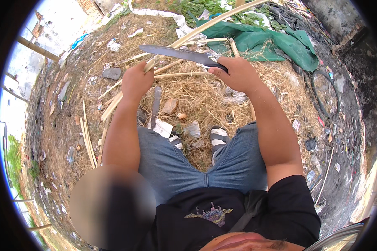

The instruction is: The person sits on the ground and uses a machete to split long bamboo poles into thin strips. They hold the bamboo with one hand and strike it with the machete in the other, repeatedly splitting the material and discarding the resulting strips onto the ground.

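My left hand [137, 81] is closed around a long pale strip of split bamboo [213, 23], which slants from the upper right down past my fist. In my right hand [236, 73] is the black handle of a long-bladed machete [176, 52]. Its dark blade points left and crosses the bamboo just beyond my left hand; whether the edge touches it I cannot tell. Several other bamboo strips [184, 75] lie beneath and around my hands. A second narrow blade [156, 104] rests on the straw by my left knee.
Dry straw [209, 96] mixed with litter covers the ground between my feet. A green sheet [280, 44] lies far right, near a black hose loop [326, 94]. More bamboo strips [88, 140] lie at the left, below a grey stone [112, 74]. A wall [360, 54] stands at right.
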Available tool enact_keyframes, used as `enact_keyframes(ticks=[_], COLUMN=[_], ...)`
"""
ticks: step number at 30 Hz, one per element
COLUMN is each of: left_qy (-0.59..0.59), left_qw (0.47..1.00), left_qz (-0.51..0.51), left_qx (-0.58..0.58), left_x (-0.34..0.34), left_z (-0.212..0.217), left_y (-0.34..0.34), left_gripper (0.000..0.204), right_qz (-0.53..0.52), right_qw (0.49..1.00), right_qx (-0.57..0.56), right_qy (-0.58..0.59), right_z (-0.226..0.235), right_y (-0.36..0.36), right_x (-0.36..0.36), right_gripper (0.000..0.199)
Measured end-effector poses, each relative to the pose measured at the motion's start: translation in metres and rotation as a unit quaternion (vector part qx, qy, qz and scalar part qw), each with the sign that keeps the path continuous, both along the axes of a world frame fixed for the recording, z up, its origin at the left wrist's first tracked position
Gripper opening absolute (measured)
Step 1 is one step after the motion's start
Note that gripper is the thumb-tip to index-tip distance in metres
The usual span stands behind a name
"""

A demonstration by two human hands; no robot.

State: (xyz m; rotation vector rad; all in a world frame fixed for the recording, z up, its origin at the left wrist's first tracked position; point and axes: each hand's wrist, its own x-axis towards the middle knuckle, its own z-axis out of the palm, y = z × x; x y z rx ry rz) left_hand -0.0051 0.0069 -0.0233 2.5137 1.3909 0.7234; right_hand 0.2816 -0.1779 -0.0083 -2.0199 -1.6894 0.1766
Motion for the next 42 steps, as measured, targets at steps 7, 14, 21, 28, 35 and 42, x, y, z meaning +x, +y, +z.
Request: enact_keyframes(ticks=[7,14,21,28,35,42], left_qy=[0.0,0.01,-0.015,-0.019,0.019,0.006], left_qw=[1.0,1.0,0.999,0.997,0.998,0.998], left_qz=[0.008,0.014,0.002,-0.012,0.013,-0.003], left_qx=[0.017,0.014,0.046,0.067,0.066,0.055], left_x=[-0.006,-0.001,-0.009,-0.009,-0.011,-0.004], left_z=[0.003,0.004,0.003,0.001,-0.001,0.002], left_y=[0.004,0.002,0.007,0.009,0.012,0.003], left_gripper=[0.026,0.025,0.027,0.025,0.023,0.022], right_qz=[-0.137,0.073,-0.074,0.02,-0.103,0.058], right_qw=[0.976,0.994,0.989,0.998,0.985,0.996], right_qx=[0.087,0.075,0.062,0.045,0.071,0.06], right_qy=[0.142,0.007,0.109,0.027,0.121,0.031], right_z=[0.006,-0.003,0.006,0.001,-0.01,0.0], right_y=[-0.009,-0.002,-0.007,-0.003,-0.003,-0.002], right_x=[0.044,-0.001,0.034,0.004,0.052,-0.002], right_gripper=[0.06,0.054,0.056,0.053,0.058,0.047])
